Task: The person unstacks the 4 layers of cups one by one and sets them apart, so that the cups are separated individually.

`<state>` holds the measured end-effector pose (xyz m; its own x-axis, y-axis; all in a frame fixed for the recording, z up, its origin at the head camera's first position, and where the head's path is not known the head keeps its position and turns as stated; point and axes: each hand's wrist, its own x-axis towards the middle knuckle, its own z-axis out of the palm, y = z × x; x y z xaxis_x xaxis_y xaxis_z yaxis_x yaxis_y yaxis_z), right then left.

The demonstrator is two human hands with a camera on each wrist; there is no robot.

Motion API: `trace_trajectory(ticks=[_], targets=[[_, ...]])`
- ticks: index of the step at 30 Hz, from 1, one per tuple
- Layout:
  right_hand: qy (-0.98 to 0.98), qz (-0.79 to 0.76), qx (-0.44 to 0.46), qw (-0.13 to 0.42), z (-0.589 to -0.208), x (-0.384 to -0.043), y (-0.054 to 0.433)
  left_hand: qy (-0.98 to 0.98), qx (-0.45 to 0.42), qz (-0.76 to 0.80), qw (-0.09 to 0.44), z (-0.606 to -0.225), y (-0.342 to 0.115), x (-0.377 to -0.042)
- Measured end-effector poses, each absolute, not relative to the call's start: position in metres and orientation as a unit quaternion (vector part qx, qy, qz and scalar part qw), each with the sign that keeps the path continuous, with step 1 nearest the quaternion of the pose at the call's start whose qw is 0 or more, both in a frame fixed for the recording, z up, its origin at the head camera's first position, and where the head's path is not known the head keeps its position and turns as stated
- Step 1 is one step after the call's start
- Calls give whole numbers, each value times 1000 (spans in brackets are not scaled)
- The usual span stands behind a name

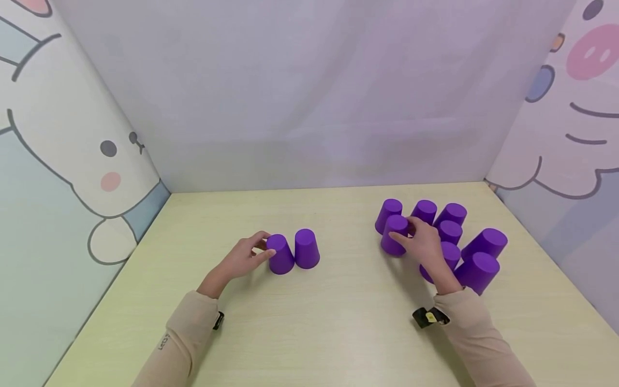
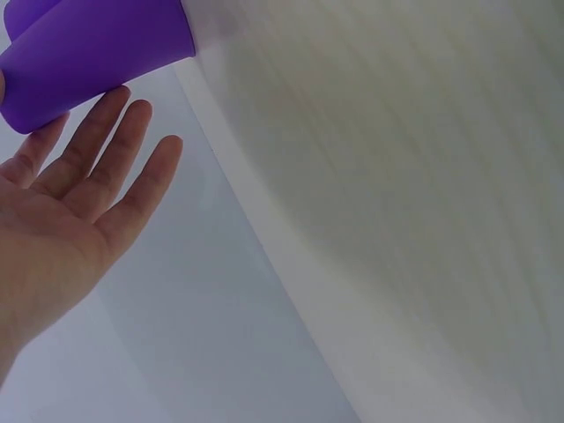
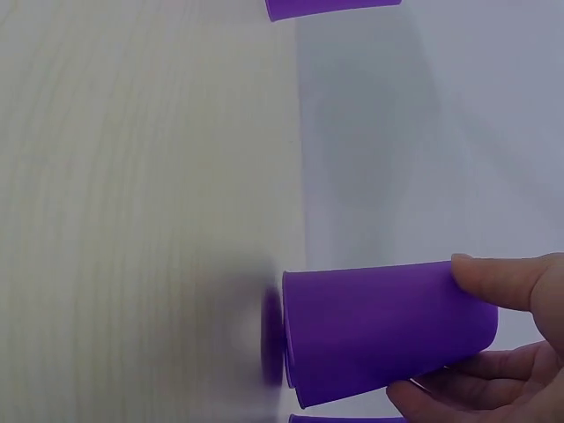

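My left hand (image 1: 242, 258) is at an upside-down purple cup (image 1: 281, 257) left of the table's middle, thumb on the near side and fingertips on the far side. In the left wrist view its fingers are fairly straight, two fingertips at the cup's wall. A second upside-down purple cup (image 1: 307, 250) stands right beside that one. Farther right, my right hand (image 1: 424, 248) pinches another inverted purple cup (image 1: 393, 246) near its top between thumb and fingers. The right wrist view has this held cup (image 3: 379, 330) with its rim close over the table.
Several more inverted purple cups stand around my right hand, among them one behind (image 1: 388, 215) the held cup and a front right cup (image 1: 479, 271). The pale wooden table (image 1: 338, 333) meets a grey back wall (image 1: 314, 107); cartoon-printed panels (image 1: 96, 188) flank it.
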<state>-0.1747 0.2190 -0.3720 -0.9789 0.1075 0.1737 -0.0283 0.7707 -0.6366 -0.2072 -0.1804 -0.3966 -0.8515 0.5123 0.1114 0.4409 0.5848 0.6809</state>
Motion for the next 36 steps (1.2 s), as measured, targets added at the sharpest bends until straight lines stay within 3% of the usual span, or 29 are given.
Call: trace_trajectory(ticks=[6,21,36], targets=[[-936,339,-23,91,-375,-175,221,890,267,366,44,-397,-181,-207],[-918,356,25,175,-357,-168,204,888,265,372,50,-395,-181,-207],[-911,379,88,137,-365,-186,171,888,268,371,49,-396,-181,-207]])
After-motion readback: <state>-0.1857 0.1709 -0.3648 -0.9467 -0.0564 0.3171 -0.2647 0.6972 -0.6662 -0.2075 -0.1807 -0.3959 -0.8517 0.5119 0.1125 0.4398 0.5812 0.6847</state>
